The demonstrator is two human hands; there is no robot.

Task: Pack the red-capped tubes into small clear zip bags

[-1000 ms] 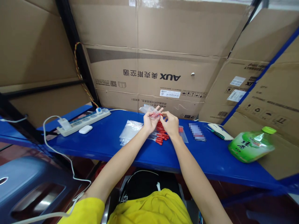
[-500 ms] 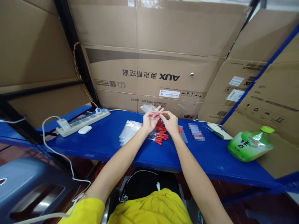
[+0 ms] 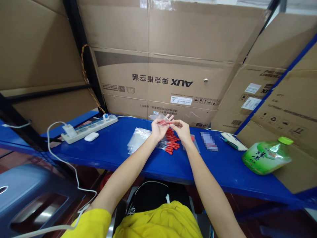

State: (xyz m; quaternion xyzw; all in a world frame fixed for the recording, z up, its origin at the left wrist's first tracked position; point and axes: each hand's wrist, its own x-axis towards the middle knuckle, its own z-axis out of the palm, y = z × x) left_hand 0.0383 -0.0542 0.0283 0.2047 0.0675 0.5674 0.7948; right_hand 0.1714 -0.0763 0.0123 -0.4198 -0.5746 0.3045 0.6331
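Red-tipped pieces (image 3: 170, 145): lying heaped mid-frame, just below my 2 hands.
Clear bags (image 3: 137, 141): lying piled left of that heap.
Right hand (image 3: 182, 129): I am bringing fingertips to the held bag's right end, by some red; whether they are pinching it, I cannot tell.
Left hand (image 3: 158, 130): I am holding 1 bag, fingers partly spread.
Held bag (image 3: 158, 117): resting across my left fingers, mid-frame.
Cardboard (image 3: 119, 69): standing behind, upper centre.

Room to pass lies between white case (image 3: 91, 136) and plastic bags (image 3: 138, 140); cardboard wall (image 3: 173, 43) blocks the back, green bottle (image 3: 264, 158) the right
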